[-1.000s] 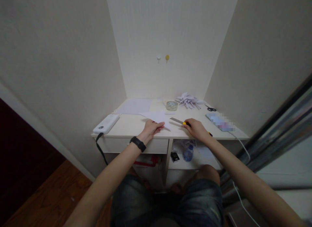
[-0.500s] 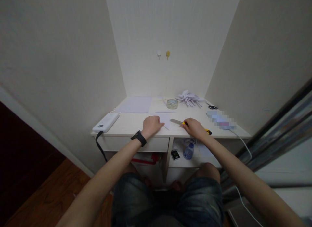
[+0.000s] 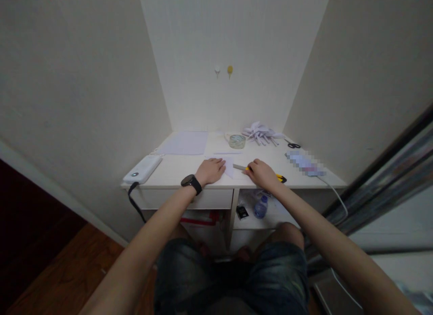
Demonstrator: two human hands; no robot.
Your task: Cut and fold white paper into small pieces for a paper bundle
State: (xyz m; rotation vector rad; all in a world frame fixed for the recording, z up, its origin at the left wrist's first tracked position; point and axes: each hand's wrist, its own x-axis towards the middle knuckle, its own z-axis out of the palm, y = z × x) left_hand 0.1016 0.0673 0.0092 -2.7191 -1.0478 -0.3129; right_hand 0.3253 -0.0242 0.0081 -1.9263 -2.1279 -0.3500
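Observation:
My left hand (image 3: 210,170) lies flat, palm down, on a folded white paper (image 3: 228,165) on the white desk (image 3: 176,171); a black watch is on that wrist. My right hand (image 3: 261,174) grips a yellow utility knife (image 3: 260,172), its blade pointing left and lying at the paper's right edge. Only a corner of the paper shows past my left fingers.
A white power bank (image 3: 142,169) with a black cord lies at the desk's left front. A paper sheet (image 3: 184,142), a tape roll (image 3: 237,141), a heap of folded papers (image 3: 261,134), scissors (image 3: 292,145) and a phone (image 3: 306,164) with cable are farther back. Bottle (image 3: 260,207) on the shelf below.
My left hand lowered the paper and pressed it flat on the desk. My right hand slid the knife left until the blade met the paper's edge.

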